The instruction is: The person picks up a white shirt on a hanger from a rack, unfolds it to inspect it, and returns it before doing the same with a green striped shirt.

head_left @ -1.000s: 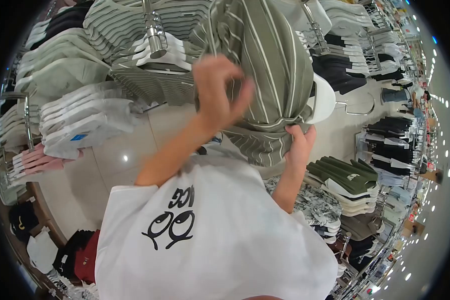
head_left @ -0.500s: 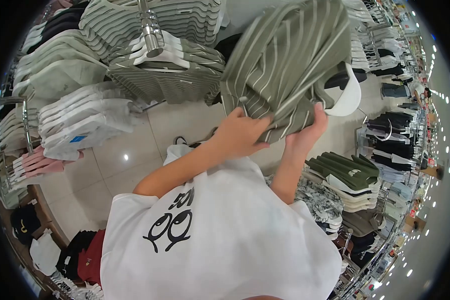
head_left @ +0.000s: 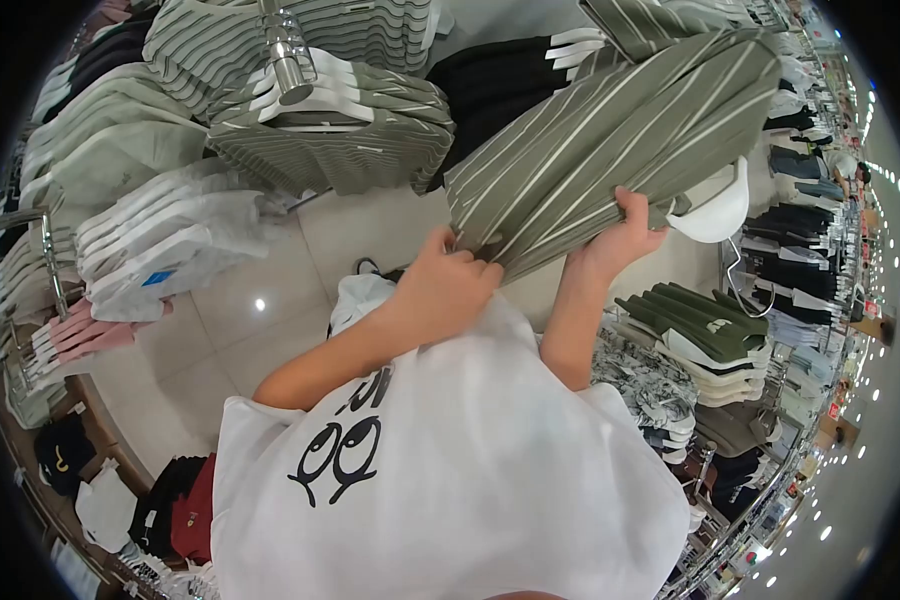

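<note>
A grey-green garment with white stripes [head_left: 610, 140] is stretched out between my two hands. My left hand [head_left: 444, 283] has its fingers closed on the garment's lower left edge. Beneath the right part of the cloth, my right hand [head_left: 625, 238] grips its lower edge, thumb on top. A white hanger [head_left: 715, 212] sticks out of the garment's right end beside my right hand, its metal hook pointing down to the right.
Striped garments on white hangers [head_left: 340, 140] hang from a metal rail [head_left: 288, 65] at the upper left. Black garments [head_left: 495, 85] hang behind the held one. Folded-over green tops [head_left: 690, 320] are at the right. White garments [head_left: 170, 240] hang at the left above tiled floor [head_left: 260, 330].
The garment has swung to the right and lies flatter and more stretched. My left hand has gone from a blurred, raised position to gripping the cloth, and the hanger has moved right and down.
</note>
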The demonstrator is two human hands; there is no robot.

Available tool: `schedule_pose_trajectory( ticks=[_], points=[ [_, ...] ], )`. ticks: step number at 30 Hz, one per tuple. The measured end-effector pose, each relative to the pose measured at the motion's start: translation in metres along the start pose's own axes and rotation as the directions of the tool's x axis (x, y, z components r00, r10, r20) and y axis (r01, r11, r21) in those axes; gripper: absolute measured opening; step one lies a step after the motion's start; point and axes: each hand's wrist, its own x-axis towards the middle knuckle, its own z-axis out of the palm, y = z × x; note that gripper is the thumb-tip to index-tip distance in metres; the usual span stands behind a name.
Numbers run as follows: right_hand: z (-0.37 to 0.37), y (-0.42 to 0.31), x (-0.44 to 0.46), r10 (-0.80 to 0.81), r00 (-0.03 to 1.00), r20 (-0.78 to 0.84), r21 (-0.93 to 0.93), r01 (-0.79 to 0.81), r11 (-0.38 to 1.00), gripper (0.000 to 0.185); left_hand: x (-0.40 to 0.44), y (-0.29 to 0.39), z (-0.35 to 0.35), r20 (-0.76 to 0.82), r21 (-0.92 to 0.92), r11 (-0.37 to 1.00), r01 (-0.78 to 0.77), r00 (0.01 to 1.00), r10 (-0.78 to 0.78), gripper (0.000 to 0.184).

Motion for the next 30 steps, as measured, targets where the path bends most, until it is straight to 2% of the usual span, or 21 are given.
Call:
schedule_pose_trajectory(
  ticks=[4,6,9,11,16,18,22,24,25,27,28,30],
  points=[
    [0.006,-0.004,-0.005,-0.016,0.999,0.028,0.090,0.014,0.996,0.055,-0.010,0.000,0.003,-0.020,-0.021,1.000,0.012,1.000,-0.013,0.044],
    [0.004,-0.003,-0.004,-0.024,0.999,0.049,0.110,0.018,0.994,0.054,-0.013,0.001,0.009,-0.118,-0.093,0.992,0.090,0.988,-0.101,0.045],
    [-0.005,0.002,0.003,-0.015,0.994,0.106,0.170,-0.003,0.985,0.055,-0.017,-0.003,0.004,-0.134,-0.101,0.984,0.145,0.978,-0.158,0.046],
    [-0.011,0.000,0.004,0.146,0.980,0.135,0.289,-0.180,0.940,0.055,-0.019,-0.002,0.000,-0.130,-0.108,0.983,0.151,0.978,-0.165,0.045],
    [-0.015,-0.008,0.000,0.264,0.955,0.137,0.303,-0.294,0.907,0.056,-0.020,0.001,-0.004,-0.175,-0.185,0.974,0.127,0.972,-0.160,0.039],
    [-0.014,-0.008,-0.001,0.282,0.949,0.140,0.314,-0.312,0.897,0.056,-0.018,-0.001,-0.007,-0.282,-0.236,0.969,0.074,0.949,-0.141,0.033],
    [-0.015,-0.010,-0.005,0.164,0.985,0.056,0.189,-0.172,0.967,0.057,-0.031,-0.011,-0.012,-0.233,-0.262,0.965,-0.025,0.972,-0.039,0.028],
    [-0.019,-0.015,-0.008,0.052,0.996,0.069,0.018,-0.054,0.998,0.060,-0.040,-0.011,-0.034,-0.195,-0.377,0.919,-0.115,0.980,0.042,0.023],
    [-0.026,-0.014,-0.007,0.045,0.997,0.068,0.021,-0.046,0.999,0.060,-0.041,-0.011,-0.044,-0.198,-0.375,0.919,-0.122,0.979,0.049,0.023],
    [-0.038,-0.016,-0.005,0.023,0.984,0.174,0.093,-0.039,0.995,0.064,-0.042,-0.009,-0.062,-0.251,-0.506,0.826,-0.250,0.958,0.136,0.020],
    [-0.044,-0.020,-0.003,0.018,0.984,0.176,0.094,-0.035,0.995,0.064,-0.039,-0.007,-0.066,-0.255,-0.504,0.826,-0.254,0.957,0.138,0.020],
    [-0.047,-0.034,-0.005,0.095,0.988,0.120,0.055,-0.102,0.993,0.075,-0.030,0.000,-0.071,-0.225,-0.329,0.941,-0.078,0.974,0.002,0.040]
  ],
)
